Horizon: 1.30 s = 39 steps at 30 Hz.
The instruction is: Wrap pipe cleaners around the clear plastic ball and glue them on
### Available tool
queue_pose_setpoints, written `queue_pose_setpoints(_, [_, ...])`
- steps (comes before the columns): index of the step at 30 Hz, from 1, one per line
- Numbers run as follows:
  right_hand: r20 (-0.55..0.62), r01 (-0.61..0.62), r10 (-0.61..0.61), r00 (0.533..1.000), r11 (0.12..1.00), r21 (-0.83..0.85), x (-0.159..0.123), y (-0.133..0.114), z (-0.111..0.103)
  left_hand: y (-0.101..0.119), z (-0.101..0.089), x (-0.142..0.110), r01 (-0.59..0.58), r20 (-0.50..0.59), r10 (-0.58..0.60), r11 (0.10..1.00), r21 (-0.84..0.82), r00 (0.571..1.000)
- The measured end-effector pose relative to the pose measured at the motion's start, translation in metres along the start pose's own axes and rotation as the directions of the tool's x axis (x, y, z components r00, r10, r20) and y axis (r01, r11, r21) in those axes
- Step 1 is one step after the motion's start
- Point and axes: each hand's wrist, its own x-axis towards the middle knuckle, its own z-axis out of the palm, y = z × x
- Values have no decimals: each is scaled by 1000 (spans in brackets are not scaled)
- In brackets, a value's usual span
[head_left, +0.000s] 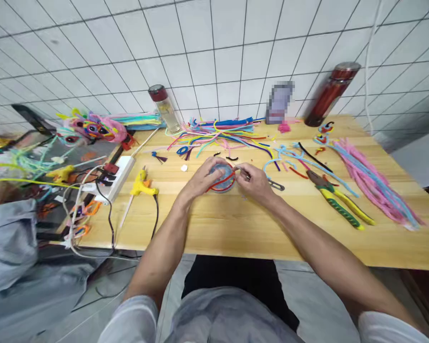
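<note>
My left hand (208, 177) is closed on the edge of a light blue, round, fuzzy-looking piece (222, 185) just above the wooden table. A red pipe cleaner (219, 181) runs across this piece in a curve. At its right edge my right hand (252, 181) is closed in a pinch, fingertips touching or nearly touching the red strip. A thin dark metal tool (277, 185) shows beyond that hand, its looped end pointing right; it appears to pass through the fingers. Small black curved bits (231, 158) lie just behind the piece.
Pliers (338, 200) and pink and blue pipe cleaners (375, 181) lie right. A yellow glue gun (140, 183) and a power strip (119, 178) with cords are left. Behind stand a glass bottle (166, 109), a phone (280, 102) and a red flask (331, 95). Another person's sleeve (9, 233) shows left.
</note>
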Motion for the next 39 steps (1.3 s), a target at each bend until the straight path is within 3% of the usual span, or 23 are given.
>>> queue_pose_setpoints(4, [-28,-58,58,998,998,-2,4,-2,1,-2,1,2,8,-10,-8,1000,0,1000])
queue_pose_setpoints(9, [10,-250,251,968,961,119,4,-8,7,-4,3,4,-15,-18,15,1000,5,1000])
queue_pose_setpoints(13, [25,-329,329,944,936,124,12,1,-11,-5,3,6,8,-31,-8,1000,26,999])
queue_pose_setpoints(15, [-38,-349,349,936,937,20,18,12,-35,-4,2,6,20,-41,-19,999,27,999])
queue_pose_setpoints(17, [-111,-386,370,922,900,-203,23,22,-63,0,1,6,21,-42,-20,1000,21,999])
queue_pose_setpoints(19, [-139,-438,428,893,755,-488,25,30,-87,4,1,5,17,-39,-15,999,32,999])
queue_pose_setpoints(21, [-155,-467,481,863,642,-608,23,33,-100,7,3,4,13,-37,-10,997,78,999])
queue_pose_setpoints(26, [-188,-499,552,812,490,-715,9,29,-99,10,11,4,16,-48,-3,964,267,999])
queue_pose_setpoints(31, [-213,-481,547,810,410,-775,-7,18,-98,6,15,3,-7,-50,26,938,348,998])
queue_pose_setpoints(34, [-181,-434,485,856,482,-761,-14,10,-96,2,16,4,-27,-56,49,939,343,997])
queue_pose_setpoints(37, [-77,-285,307,949,722,-631,-11,-1,-83,-1,18,5,-65,-50,87,937,343,995])
queue_pose_setpoints(39, [-3,-151,172,985,858,-492,-5,-9,-67,-3,19,6,-90,-61,117,938,335,991])
